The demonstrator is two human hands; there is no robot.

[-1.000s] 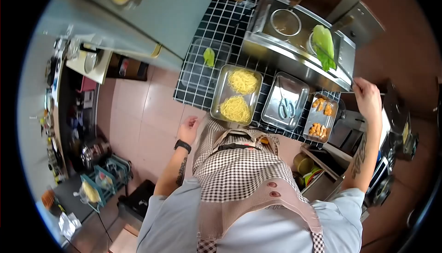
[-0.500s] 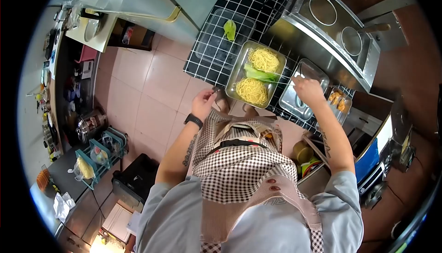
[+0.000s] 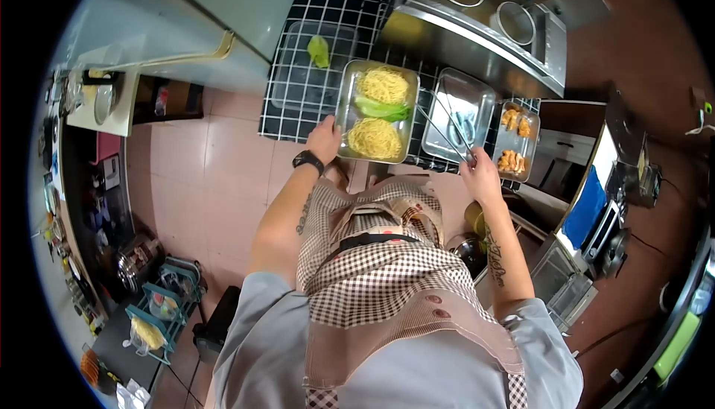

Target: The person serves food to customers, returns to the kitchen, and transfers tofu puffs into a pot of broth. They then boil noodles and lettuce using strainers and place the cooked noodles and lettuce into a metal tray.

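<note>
My left hand (image 3: pixel 324 140) has its fingers closed on the left rim of a metal tray (image 3: pixel 345 89). Inside that tray are two mounds of yellow noodles (image 3: pixel 375 138), with green lettuce leaves (image 3: pixel 381 108) between them. My right hand (image 3: pixel 481 175) grips a pair of long metal tongs (image 3: pixel 451 120). Their tips are apart, hold nothing visible and reach back over the left side of a second metal tray (image 3: pixel 477 90). A bluish looped item (image 3: pixel 465 126) lies in this second tray; its kind is unclear.
Right of the trays is a smaller tray (image 3: pixel 506 138) with browned food pieces. Behind stands a steel cooker (image 3: pixel 477 36) with round strainers (image 3: pixel 515 23). A clear container (image 3: pixel 287 85) with a lettuce leaf (image 3: pixel 319 51) is at the left, beside the fridge (image 3: pixel 216 7).
The tongs have moved from the lettuce between the noodles to over the second tray. My left hand has come from beside the noodle tray onto its rim. The camera view has shifted.
</note>
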